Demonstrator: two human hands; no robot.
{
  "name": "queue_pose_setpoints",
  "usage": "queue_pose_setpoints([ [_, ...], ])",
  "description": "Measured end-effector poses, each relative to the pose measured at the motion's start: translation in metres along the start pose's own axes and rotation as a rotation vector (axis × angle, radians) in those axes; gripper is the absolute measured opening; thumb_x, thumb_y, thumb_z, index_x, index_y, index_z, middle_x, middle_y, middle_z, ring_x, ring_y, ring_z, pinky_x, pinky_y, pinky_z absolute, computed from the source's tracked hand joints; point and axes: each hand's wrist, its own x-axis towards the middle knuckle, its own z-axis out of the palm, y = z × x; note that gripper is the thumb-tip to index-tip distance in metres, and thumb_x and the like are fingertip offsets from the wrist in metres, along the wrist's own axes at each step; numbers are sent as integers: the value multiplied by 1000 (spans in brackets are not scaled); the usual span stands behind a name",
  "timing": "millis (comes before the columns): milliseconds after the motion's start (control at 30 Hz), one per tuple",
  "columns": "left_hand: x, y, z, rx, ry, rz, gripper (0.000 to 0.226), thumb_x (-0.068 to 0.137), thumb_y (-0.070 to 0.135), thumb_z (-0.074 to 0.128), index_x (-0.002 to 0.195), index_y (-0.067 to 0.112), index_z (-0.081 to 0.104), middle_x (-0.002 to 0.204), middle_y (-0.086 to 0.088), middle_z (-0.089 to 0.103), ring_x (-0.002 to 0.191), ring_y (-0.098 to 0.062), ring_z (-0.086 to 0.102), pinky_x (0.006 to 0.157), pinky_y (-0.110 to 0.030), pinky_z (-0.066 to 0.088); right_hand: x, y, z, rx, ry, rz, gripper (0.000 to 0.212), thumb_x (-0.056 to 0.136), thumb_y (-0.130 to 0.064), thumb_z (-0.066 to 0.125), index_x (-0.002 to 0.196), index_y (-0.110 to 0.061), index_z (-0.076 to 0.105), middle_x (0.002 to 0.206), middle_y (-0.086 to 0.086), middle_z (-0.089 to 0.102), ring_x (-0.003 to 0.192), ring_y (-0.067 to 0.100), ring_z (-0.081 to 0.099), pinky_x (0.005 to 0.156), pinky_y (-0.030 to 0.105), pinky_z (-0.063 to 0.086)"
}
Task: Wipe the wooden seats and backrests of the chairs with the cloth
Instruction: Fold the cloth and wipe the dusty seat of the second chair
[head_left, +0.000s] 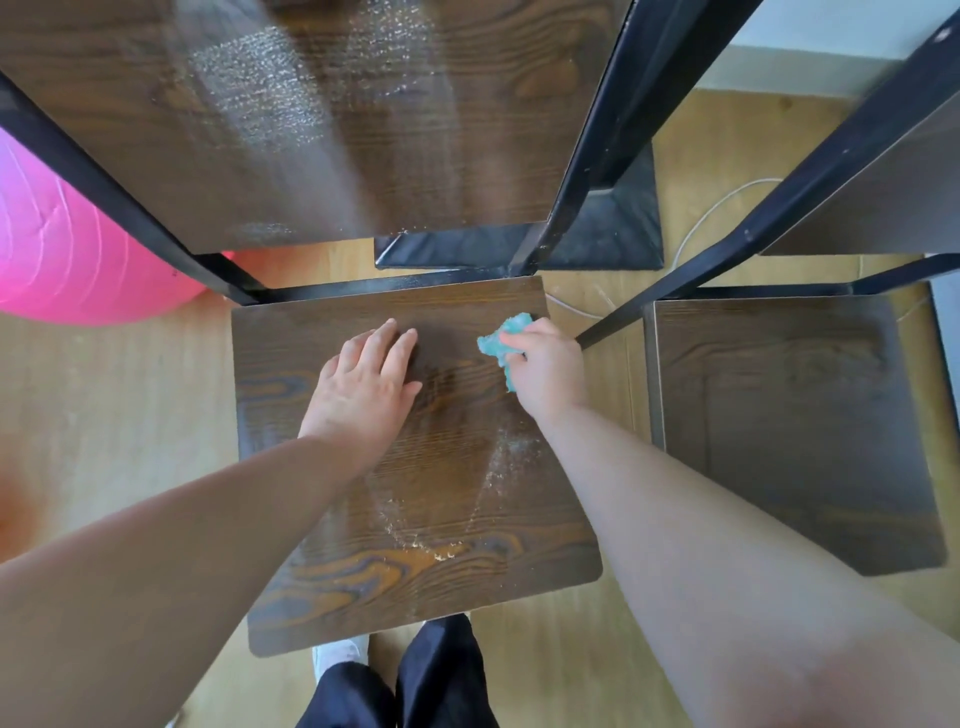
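A dark wooden chair seat (415, 519) lies right below me, with pale crumbs and dusty streaks across its middle. Its wooden backrest (311, 130) rises at the top between black metal posts and shows wet smears. My left hand (363, 384) rests flat on the back part of the seat, fingers straight. My right hand (545, 369) grips a crumpled turquoise cloth (506, 338) against the seat's back right corner. A second chair stands to the right, its seat (789, 426) dusty and its backrest (893, 192) at the upper right.
A big pink exercise ball (67, 244) sits on the floor at the left. A dark flat mat (608, 234) and a white cable (711, 213) lie on the wooden floor behind the chairs. My legs in dark trousers (415, 680) stand at the seat's front edge.
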Motion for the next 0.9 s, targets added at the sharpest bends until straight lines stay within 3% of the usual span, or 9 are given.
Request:
queue_pose_setpoints([
  [67,-5,0,0,0,-8,4,58,102,41,32,153,22,12,160,-2,14,142,-25,18,115,-41,25,-22,1,7,7,-37,-35,29,94,-10,60,121,-17,68,125,-4,56,108,16,54,93,20,46],
  [233,-27,-6,7,-5,-26,17,59,102,41,34,153,21,14,159,-1,15,142,-25,19,114,-42,27,-77,9,31,-28,-68,-133,32,91,-10,64,122,-18,68,121,-4,59,109,16,56,98,27,50],
  [567,-98,-17,39,-48,-95,11,58,102,43,31,154,23,12,160,-1,15,142,-26,20,115,-44,28,-181,11,63,-69,-132,-205,34,90,-11,66,122,-21,68,119,-7,59,112,10,53,95,19,47],
  [767,-120,-17,44,-49,-121,-3,58,102,43,29,154,24,10,161,0,13,142,-25,19,115,-42,26,-178,12,54,26,-181,-205,31,90,-8,64,119,-17,70,116,-4,60,108,13,57,92,27,53],
  [900,-111,-13,38,-50,-102,-1,58,103,43,30,154,24,11,161,-1,14,142,-25,19,115,-43,26,-133,20,22,51,-88,-202,26,90,-6,64,111,-16,73,107,-2,60,96,17,58,85,29,52],
])
